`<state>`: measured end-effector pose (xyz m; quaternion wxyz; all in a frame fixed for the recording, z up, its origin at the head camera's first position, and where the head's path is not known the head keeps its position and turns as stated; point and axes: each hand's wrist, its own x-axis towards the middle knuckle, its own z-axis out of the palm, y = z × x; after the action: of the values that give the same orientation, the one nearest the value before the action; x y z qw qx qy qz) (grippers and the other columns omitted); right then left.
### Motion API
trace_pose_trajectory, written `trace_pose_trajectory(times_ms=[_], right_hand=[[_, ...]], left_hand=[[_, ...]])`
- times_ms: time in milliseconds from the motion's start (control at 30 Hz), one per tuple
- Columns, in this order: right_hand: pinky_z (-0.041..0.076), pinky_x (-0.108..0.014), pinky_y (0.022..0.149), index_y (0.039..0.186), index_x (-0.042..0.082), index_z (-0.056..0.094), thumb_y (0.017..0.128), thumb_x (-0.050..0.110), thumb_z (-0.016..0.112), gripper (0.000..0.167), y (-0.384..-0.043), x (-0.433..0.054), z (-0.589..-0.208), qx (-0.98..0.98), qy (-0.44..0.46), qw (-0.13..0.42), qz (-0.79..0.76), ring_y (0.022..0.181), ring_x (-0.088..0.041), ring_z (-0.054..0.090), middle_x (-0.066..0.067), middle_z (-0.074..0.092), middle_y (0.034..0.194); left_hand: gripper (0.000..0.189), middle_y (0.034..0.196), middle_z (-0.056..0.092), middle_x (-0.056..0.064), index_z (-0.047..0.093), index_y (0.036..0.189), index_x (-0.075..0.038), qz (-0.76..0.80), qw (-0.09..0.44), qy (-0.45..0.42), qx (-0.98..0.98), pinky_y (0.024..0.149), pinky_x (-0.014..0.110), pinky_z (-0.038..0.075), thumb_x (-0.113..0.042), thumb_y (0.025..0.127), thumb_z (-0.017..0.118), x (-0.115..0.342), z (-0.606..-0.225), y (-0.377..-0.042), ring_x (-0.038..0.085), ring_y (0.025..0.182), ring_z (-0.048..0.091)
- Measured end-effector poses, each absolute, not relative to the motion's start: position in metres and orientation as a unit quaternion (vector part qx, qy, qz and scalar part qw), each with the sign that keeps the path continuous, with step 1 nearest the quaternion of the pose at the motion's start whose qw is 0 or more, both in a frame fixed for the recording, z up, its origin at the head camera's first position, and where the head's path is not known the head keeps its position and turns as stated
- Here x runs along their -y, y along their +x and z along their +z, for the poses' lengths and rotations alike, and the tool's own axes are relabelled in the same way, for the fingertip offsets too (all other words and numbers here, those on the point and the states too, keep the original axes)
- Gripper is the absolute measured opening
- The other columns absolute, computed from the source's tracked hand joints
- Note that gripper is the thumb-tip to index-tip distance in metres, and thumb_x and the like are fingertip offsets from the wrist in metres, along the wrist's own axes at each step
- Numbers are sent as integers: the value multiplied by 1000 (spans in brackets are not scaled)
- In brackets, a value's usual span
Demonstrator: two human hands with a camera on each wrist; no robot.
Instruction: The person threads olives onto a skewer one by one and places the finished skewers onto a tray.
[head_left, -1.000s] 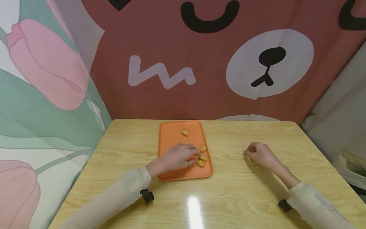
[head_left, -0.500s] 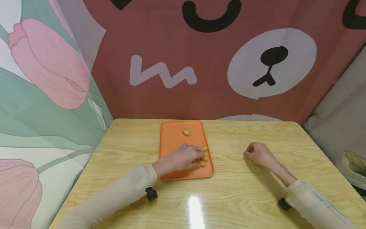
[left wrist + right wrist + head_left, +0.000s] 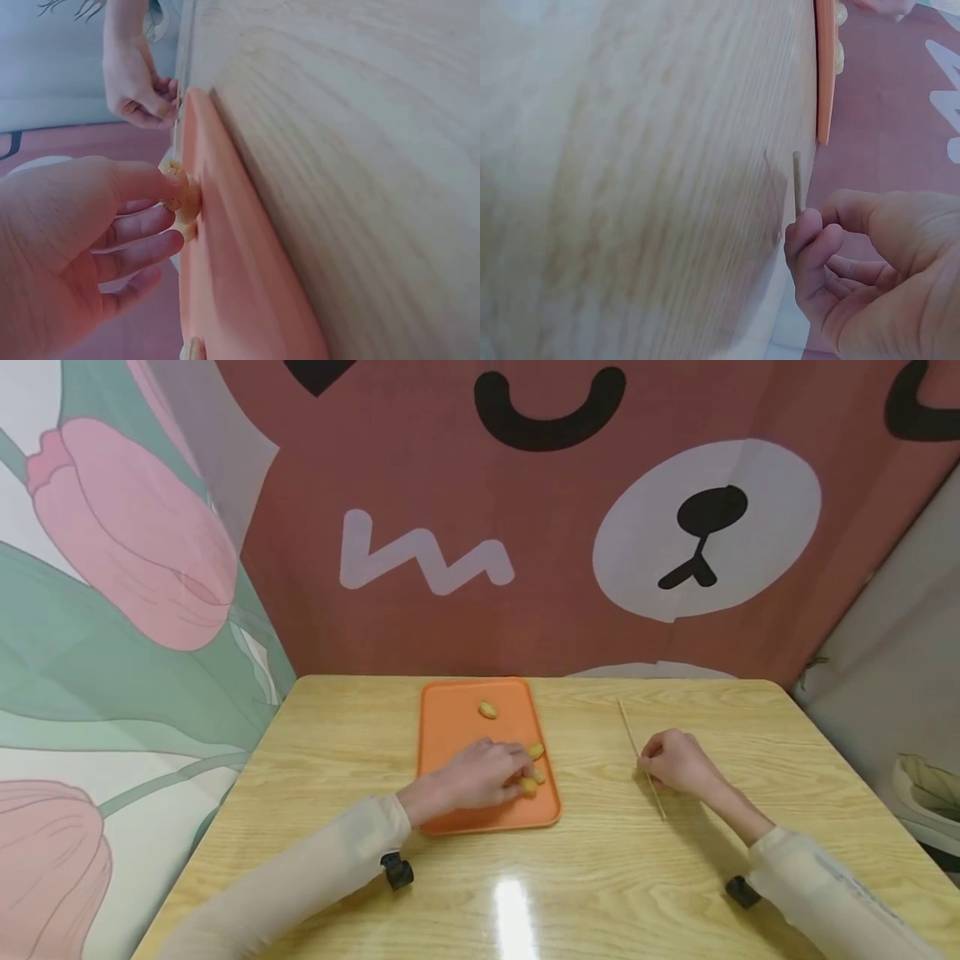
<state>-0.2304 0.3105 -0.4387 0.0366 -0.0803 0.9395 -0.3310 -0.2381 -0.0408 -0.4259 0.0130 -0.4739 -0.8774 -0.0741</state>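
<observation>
My left hand (image 3: 480, 774) reaches over the right side of an orange tray (image 3: 450, 718). Thumb and fingers pinch one small yellow-brown, rough oval piece (image 3: 175, 202) in the left wrist view; the fingers partly hide it. Close by lie more such pieces, one yellow piece (image 3: 536, 751) against the tray's right rim. Another oval piece (image 3: 488, 710) lies alone near the far end. To the tray's right, my right hand (image 3: 678, 764) pinches a thin wooden skewer (image 3: 628, 727) around its middle, just above the table. One blunt end of the skewer (image 3: 796, 176) shows in the right wrist view.
The wood-grain table (image 3: 600, 877) carries the tray left of its middle. A printed cloth (image 3: 420, 627) hangs behind its far edge. Wrist cameras are strapped to both sleeves, including a black camera (image 3: 396, 870) on the left one.
The left hand has shifted slightly right and closed its fingertips about a yellow piece. The right hand stays nearly in place, while the skewer has turned a little and its near end shows more.
</observation>
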Motion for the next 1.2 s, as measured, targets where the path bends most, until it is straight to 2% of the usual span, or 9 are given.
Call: trace_pose_trajectory(times_ms=[167, 333, 433, 600, 733, 867, 933, 1067, 1200], right_hand=[[43, -30, 46, 94, -2, 69, 95, 9, 69, 11, -225, -307, -436, -938, -77, 32, -338, 52, -23, 60, -8, 63, 63], [45, -32, 48, 96, -2, 68, 93, 11, 69, 13, -219, -300, -431, -935, -75, 24, -347, 54, -23, 59, -9, 66, 74], [48, -33, 53, 96, 0, 68, 92, 12, 69, 13, -216, -297, -428, -937, -81, 4, -341, 58, -20, 59, -7, 67, 80], [48, -32, 59, 96, 5, 67, 92, 9, 68, 6, -212, -293, -424, -928, -112, -39, -354, 66, -18, 58, -2, 64, 79], [49, -31, 59, 99, 7, 66, 96, 6, 64, 4, -205, -288, -420, -899, -146, -40, -411, 70, -23, 60, -5, 64, 82], [48, -36, 60, 105, 4, 64, 103, 6, 57, 7, -199, -282, -413, -855, -164, -16, -492, 71, -32, 57, -13, 60, 83], [45, -38, 56, 108, 3, 62, 106, 9, 55, 10, -196, -279, -410, -831, -170, -7, -530, 68, -35, 54, -15, 56, 79], [36, -38, 43, 115, 1, 58, 109, 17, 53, 18, -191, -272, -405, -797, -194, 7, -573, 52, -28, 43, -14, 47, 66], [28, -36, 38, 116, 3, 61, 108, 19, 55, 19, -185, -266, -402, -792, -204, 6, -575, 44, -19, 31, -8, 38, 58]], left_hand=[[21, 108, 63, -5, 65, 116, -15, -111, 20, -460, 881, 76, 26, 48, -26, 99, 70, 46, -422, -240, 3, 86, 56], [21, 108, 64, -5, 63, 118, -14, -171, 16, -443, 880, 71, 24, 47, -23, 100, 68, 54, -418, -242, 8, 85, 59], [20, 107, 64, -8, 62, 119, -16, -222, 1, -430, 875, 73, 23, 49, -20, 100, 68, 58, -419, -244, 8, 90, 61], [21, 112, 63, -10, 60, 123, -17, -351, -52, -398, 846, 82, 27, 52, -19, 103, 65, 66, -421, -245, 8, 98, 61], [21, 113, 63, -9, 61, 124, -18, -434, -75, -372, 817, 84, 30, 53, -22, 103, 64, 72, -424, -243, 12, 99, 63], [23, 115, 65, -4, 63, 124, -17, -502, -86, -339, 791, 86, 36, 54, -21, 102, 66, 79, -426, -242, 17, 99, 64], [25, 117, 64, 3, 63, 125, -12, -556, -104, -320, 760, 89, 43, 53, -18, 101, 67, 81, -426, -243, 22, 100, 64], [32, 119, 63, 14, 61, 130, -4, -660, -143, -265, 689, 94, 56, 49, -17, 102, 66, 84, -424, -245, 29, 102, 63], [41, 119, 63, 12, 56, 138, 0, -732, -171, -206, 627, 94, 47, 49, -19, 102, 65, 87, -422, -248, 28, 102, 61]])
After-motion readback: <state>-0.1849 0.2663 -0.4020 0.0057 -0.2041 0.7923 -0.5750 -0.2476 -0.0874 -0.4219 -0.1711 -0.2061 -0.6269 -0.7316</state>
